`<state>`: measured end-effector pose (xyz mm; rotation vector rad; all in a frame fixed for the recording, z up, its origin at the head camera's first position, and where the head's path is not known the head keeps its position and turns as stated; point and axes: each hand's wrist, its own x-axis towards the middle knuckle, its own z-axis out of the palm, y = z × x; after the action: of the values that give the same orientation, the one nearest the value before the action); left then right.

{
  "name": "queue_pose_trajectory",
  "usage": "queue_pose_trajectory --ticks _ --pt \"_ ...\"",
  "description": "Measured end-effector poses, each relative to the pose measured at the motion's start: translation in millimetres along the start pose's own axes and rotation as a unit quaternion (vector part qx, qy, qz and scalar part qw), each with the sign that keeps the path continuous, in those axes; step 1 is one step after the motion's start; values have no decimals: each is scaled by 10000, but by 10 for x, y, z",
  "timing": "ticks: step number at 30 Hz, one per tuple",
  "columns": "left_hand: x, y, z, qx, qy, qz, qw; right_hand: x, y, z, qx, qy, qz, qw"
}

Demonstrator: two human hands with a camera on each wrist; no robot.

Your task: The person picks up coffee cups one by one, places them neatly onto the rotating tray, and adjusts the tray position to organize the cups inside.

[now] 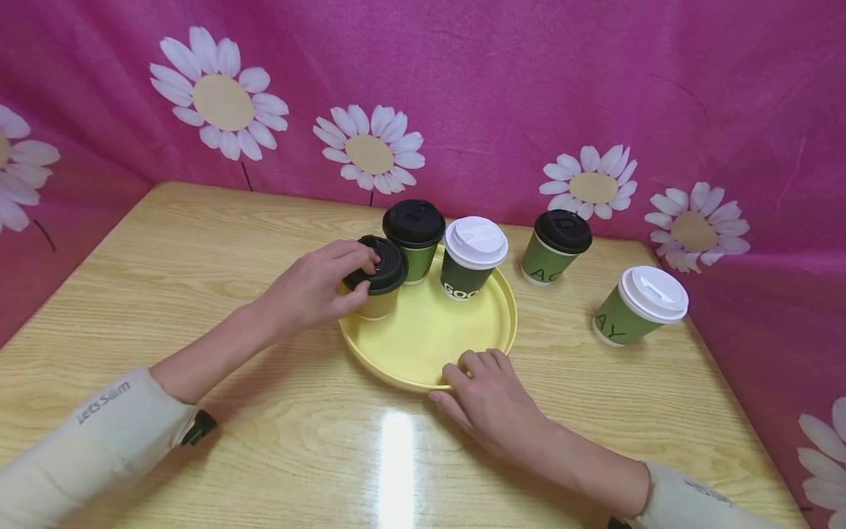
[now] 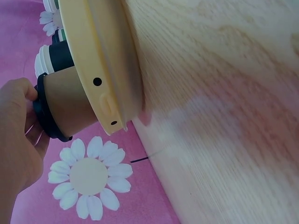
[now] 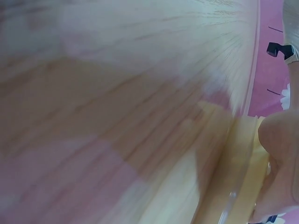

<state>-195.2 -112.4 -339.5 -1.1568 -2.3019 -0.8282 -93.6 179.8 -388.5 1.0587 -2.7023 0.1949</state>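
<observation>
Gripping the brown cup (image 1: 375, 306) by its lid (image 1: 388, 269) at the yellow tray's (image 1: 429, 342) left, the left hand (image 1: 311, 283) could lift the lid loose, while the right hand (image 1: 492, 400), seemingly pinching the rim (image 1: 390, 376), could tilt everything by pressing.

With your left hand (image 1: 319, 281) you are gripping the black lid (image 1: 391, 273) of a brown paper coffee cup (image 1: 380, 304), which is standing upright inside the left edge of a round, shallow yellow tray (image 1: 429, 345). Your right hand (image 1: 490, 402) is holding the tray's near rim. Behind the brown cup, a black-lidded green cup (image 1: 418, 265) and a white-lidded dark cup (image 1: 463, 273) are standing upright too.
</observation>
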Motion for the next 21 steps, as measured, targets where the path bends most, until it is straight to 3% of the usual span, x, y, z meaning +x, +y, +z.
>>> queue_pose_trajectory --ticks 21 --pt "49 -53 3 -84 -111 -169 9998 57 -67 37 -43 201 -272 9994"
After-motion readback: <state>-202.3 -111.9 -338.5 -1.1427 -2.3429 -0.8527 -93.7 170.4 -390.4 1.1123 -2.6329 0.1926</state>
